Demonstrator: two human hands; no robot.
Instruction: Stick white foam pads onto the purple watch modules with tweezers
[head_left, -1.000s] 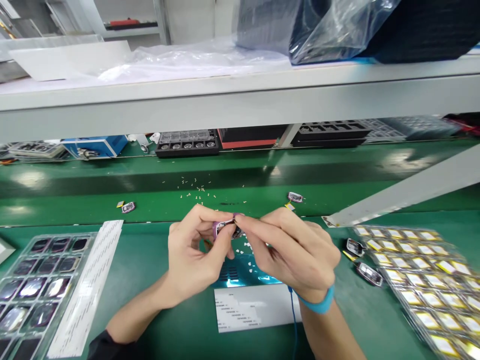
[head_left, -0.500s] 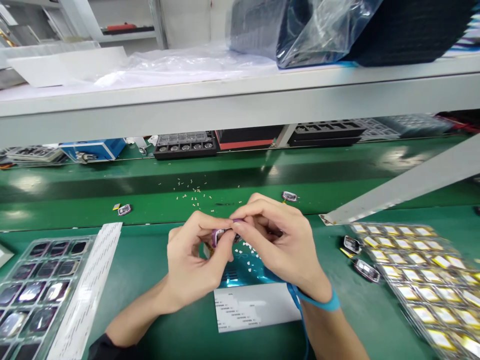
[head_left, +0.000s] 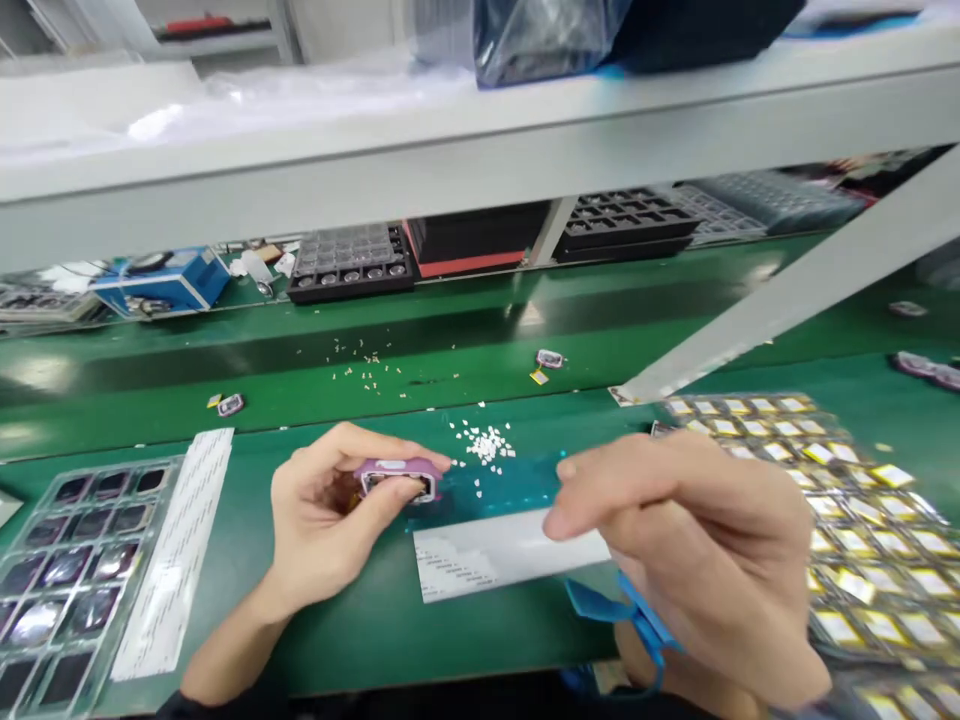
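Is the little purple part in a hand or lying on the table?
In a hand: the left hand pinches the purple part above the green table.

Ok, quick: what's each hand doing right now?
Left hand: closed on the small purple-framed part, pinched between thumb and fingers.
Right hand: fingers loosely curled, blurred; whether it holds anything cannot be told.
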